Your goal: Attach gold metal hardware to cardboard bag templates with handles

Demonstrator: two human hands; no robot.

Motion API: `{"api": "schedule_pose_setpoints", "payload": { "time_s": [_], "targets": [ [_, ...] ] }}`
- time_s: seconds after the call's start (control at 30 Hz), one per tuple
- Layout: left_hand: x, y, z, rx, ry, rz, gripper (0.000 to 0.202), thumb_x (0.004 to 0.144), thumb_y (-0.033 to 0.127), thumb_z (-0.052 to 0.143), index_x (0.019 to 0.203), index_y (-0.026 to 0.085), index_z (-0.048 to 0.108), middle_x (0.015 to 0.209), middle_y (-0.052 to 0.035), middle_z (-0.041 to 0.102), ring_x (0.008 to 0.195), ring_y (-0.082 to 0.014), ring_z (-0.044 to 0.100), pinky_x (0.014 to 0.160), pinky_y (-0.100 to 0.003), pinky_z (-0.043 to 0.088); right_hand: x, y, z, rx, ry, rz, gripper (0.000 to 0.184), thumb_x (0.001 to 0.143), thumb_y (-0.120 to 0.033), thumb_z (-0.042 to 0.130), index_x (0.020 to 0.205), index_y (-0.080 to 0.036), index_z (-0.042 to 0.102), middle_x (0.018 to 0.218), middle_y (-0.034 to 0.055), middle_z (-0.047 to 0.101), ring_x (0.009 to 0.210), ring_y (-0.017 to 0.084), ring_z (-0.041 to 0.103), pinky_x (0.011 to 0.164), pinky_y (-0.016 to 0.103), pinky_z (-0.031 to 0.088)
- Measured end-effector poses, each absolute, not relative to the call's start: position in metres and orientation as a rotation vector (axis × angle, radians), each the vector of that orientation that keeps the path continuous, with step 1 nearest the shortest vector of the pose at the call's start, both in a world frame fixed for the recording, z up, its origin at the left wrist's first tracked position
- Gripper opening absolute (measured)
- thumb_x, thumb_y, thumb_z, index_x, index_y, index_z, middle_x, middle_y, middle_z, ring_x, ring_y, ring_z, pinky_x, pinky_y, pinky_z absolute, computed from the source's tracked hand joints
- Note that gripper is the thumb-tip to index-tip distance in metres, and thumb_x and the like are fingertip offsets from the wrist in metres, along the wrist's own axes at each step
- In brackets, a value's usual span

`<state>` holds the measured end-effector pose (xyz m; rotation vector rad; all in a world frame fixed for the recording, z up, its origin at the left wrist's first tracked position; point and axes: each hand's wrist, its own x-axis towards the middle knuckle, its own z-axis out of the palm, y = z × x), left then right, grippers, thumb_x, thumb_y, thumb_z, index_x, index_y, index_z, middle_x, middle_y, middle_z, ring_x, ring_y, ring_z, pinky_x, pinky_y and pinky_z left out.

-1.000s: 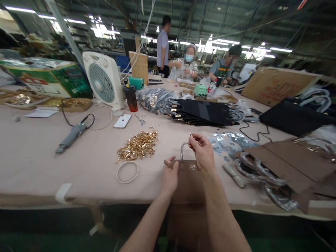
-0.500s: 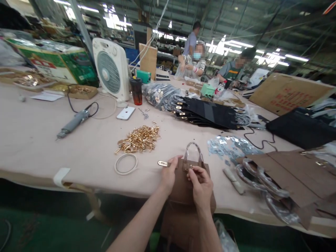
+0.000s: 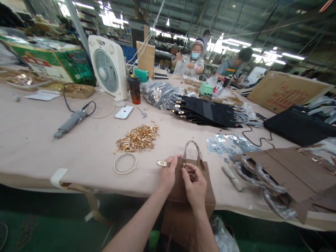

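A brown handbag (image 3: 207, 187) lies at the table's front edge, its plastic-wrapped handle (image 3: 193, 142) standing up at the far side. My left hand (image 3: 168, 172) grips the bag's left edge, thumb on top. A strap end with a gold metal plate (image 3: 162, 163) sticks out left beyond that hand. Over the bag's upper front, my right hand (image 3: 194, 179) pinches a small gold fitting (image 3: 184, 165) near the handle's left base. Its exact shape is mostly hidden by the fingertips. A heap of gold metal parts (image 3: 139, 137) and a roll of tape (image 3: 125, 163) lie to the left.
A grey electric screwdriver (image 3: 70, 123), a phone (image 3: 124, 112), a cup (image 3: 134, 90) and a fan (image 3: 109, 68) stand or lie at left. Black bag pieces (image 3: 207, 110) are stacked behind. Silvery plates (image 3: 225, 145) and more brown bags (image 3: 294, 168) lie right. Co-workers sit across the table.
My right hand has moved slightly left across the bag, bringing the small fitting to the handle's left base. My left hand keeps its grip. The view has shifted a little.
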<state>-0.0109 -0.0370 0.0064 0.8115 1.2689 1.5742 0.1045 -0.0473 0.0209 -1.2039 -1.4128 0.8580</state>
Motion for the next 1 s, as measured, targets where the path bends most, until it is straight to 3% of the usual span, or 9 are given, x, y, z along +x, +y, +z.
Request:
{"api": "schedule_pose_setpoints", "payload": {
  "time_s": [0.23,0.6,0.8,1.0],
  "targets": [
    [-0.012,-0.037,0.008,0.999,1.386,1.625,0.036,0.106,0.044,0.047,0.111,0.023,0.076,0.115,-0.0052,0.074,0.114,-0.0214,0.066,0.107,-0.036,0.048,0.104,-0.047,0.018,-1.212,-1.514,0.794,0.024,0.093,-0.036,0.069,0.11,-0.02,0.076,0.092,0.006,0.074,0.076,0.017,0.069,0.066,0.027,0.057],
    [-0.011,-0.041,0.016,1.158,1.384,1.657,0.034,0.107,0.037,0.045,0.108,0.023,0.076,0.108,-0.0056,0.069,0.106,-0.0199,0.066,0.099,-0.035,0.052,0.098,-0.042,0.017,-1.251,-1.556,0.823,0.027,0.095,-0.038,0.066,0.112,-0.019,0.077,0.093,0.0075,0.075,0.074,0.017,0.069,0.065,0.028,0.058],
    [-0.009,-0.042,0.021,1.127,1.417,1.655,0.034,0.106,0.037,0.045,0.107,0.022,0.075,0.105,-0.0059,0.067,0.103,-0.0197,0.065,0.096,-0.035,0.052,0.095,-0.047,0.016,-1.257,-1.767,0.538,0.031,0.101,-0.035,0.056,0.122,-0.023,0.076,0.092,0.0079,0.071,0.081,0.021,0.066,0.075,0.033,0.055],
    [-0.014,-0.045,0.028,1.236,1.565,1.516,0.037,0.107,0.036,0.039,0.105,0.024,0.074,0.104,-0.006,0.067,0.1,-0.0192,0.066,0.096,-0.033,0.053,0.104,-0.046,0.012,-1.257,-1.765,0.697,0.033,0.101,-0.043,0.056,0.118,-0.024,0.076,0.109,0.0102,0.075,0.096,0.026,0.069,0.086,0.038,0.054]
  ]
}}
